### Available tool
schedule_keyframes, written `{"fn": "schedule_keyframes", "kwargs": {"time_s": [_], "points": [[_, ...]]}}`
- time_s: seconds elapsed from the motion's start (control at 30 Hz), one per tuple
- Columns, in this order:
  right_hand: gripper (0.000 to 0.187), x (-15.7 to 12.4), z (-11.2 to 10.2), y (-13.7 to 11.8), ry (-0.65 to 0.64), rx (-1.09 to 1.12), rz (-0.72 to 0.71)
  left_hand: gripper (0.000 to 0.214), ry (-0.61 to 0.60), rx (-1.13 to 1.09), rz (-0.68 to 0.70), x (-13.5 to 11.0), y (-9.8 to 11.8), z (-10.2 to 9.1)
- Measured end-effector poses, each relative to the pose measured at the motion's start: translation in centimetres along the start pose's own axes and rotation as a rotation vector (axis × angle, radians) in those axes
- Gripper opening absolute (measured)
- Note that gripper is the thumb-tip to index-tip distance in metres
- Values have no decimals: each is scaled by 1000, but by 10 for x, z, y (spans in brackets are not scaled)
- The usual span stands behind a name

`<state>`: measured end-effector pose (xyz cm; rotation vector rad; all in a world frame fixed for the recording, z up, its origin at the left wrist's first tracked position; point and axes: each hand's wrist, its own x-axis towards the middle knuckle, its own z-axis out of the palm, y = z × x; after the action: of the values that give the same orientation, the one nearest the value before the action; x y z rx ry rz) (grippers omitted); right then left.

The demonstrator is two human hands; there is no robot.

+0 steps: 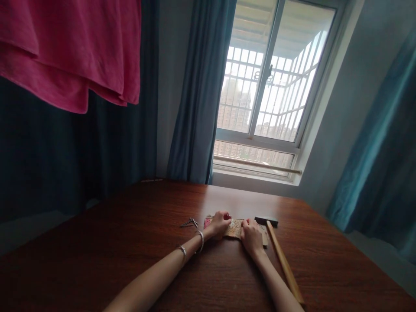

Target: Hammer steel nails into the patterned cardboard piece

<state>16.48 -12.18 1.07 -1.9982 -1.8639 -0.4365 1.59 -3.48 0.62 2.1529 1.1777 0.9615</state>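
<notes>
A small flat piece of patterned card or board (235, 227) lies on the dark wooden table (136, 242), with a pinkish-red bit at its left end. My left hand (219, 224) rests on that left end with its fingers curled over something small that I cannot make out. My right hand (251, 236) presses down on the right part of the piece, fingers bent. Both forearms reach in from the bottom edge, and the left wrist wears two thin bracelets.
A long wooden stick (284, 263) lies to the right of my right hand, with a small dark block (266, 220) at its far end. A few metal nails (190, 222) lie left of my left hand. Behind the table are a window, blue curtains and a hanging pink cloth (69, 52).
</notes>
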Motion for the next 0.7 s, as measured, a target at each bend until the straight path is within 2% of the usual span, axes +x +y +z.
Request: {"fn": "schedule_keyframes", "kwargs": {"time_s": [0.1, 0.17, 0.23, 0.3, 0.4, 0.5, 0.6, 0.7], "points": [[20, -3, -1, 0, 12, 21, 5, 17, -12, 14, 23, -2, 1, 0], [19, -3, -3, -1, 5, 38, 19, 28, -40, 0, 46, -3, 1, -3], [19, -4, -6, -1, 1, 53, 39, 42, -46, -9, 60, -2, 0, -9], [19, -4, -7, -1, 1, 72, 47, 44, -22, -10, 53, -1, 0, -21], [19, -5, -6, 0, 14, 89, 32, 34, -15, 0, 10, -2, -2, -51], [19, -5, -4, 1, 40, 71, 31, 29, -21, 102, -22, -8, -10, -89], [20, -5, -2, 1, 50, 60, 35, 24, -64, 278, -75, -21, -28, -125], [21, -5, -2, 1, 48, 52, 34, 21, -118, 419, -175, -35, -50, -152]]}}
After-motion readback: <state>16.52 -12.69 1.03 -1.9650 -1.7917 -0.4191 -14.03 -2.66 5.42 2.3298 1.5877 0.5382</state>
